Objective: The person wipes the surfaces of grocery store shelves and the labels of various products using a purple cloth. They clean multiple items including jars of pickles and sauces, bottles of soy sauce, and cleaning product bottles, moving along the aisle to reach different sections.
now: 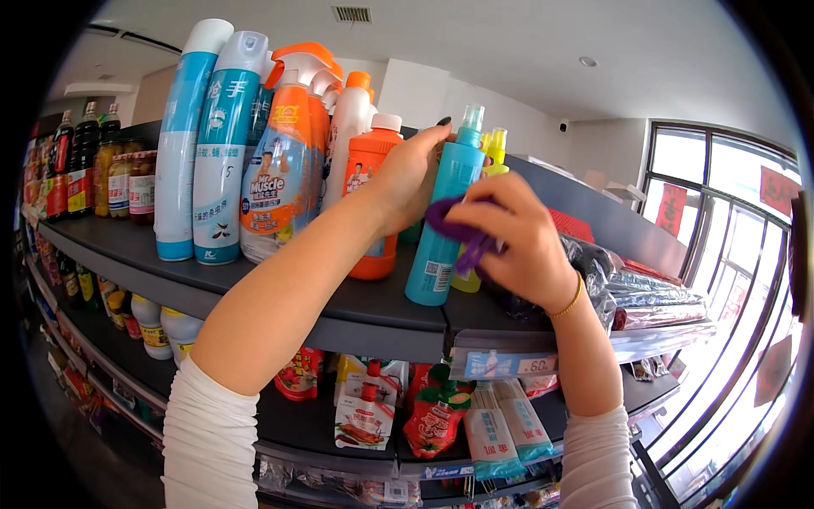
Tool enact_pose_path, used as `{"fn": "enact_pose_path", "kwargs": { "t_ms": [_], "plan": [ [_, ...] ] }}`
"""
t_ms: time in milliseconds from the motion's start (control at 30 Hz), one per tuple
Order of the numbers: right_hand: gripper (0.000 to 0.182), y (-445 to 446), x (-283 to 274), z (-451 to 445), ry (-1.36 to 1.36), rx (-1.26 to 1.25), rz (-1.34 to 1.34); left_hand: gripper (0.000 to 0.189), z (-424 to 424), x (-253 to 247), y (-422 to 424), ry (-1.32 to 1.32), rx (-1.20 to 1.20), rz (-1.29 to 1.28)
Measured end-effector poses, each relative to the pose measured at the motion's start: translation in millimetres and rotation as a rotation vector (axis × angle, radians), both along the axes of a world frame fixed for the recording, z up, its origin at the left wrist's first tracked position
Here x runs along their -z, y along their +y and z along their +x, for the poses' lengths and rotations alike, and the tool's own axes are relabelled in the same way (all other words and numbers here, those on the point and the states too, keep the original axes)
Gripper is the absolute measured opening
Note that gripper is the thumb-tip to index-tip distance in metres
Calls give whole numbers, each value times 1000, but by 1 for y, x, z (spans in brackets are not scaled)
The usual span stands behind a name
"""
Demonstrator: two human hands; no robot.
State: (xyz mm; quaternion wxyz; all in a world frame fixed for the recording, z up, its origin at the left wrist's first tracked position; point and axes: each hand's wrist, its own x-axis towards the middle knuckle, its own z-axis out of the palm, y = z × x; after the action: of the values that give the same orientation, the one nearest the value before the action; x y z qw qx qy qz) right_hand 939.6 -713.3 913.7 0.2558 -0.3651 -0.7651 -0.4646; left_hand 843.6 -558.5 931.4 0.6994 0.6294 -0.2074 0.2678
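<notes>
A purple cloth is held in my right hand, against the front of a blue-green spray bottle. That bottle stands upright near the shelf's front edge. My left hand reaches behind its upper part, thumb raised beside the bottle's neck; its fingers are mostly hidden, so whether they grip anything does not show. Just left of the bottle stands an orange bottle with a white cap, partly covered by my left forearm. Yellow-green spray bottles show behind the blue-green one.
Orange trigger spray bottles and tall aerosol cans stand to the left, with jars farther along. Plastic-wrapped packs lie to the right. Below the grey shelf edge, a lower shelf holds spouted pouches.
</notes>
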Motion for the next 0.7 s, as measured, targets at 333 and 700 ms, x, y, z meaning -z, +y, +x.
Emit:
{"fn": "enact_pose_path", "kwargs": {
  "t_ms": [333, 700],
  "plan": [
    [35, 18, -31, -4, 93, 99, 339, 34, -2, 0, -5, -14, -47, -39],
    [39, 14, -25, 6, 133, 11, 340, 36, 4, 3, 4, -36, -65, 32]
  ]
}}
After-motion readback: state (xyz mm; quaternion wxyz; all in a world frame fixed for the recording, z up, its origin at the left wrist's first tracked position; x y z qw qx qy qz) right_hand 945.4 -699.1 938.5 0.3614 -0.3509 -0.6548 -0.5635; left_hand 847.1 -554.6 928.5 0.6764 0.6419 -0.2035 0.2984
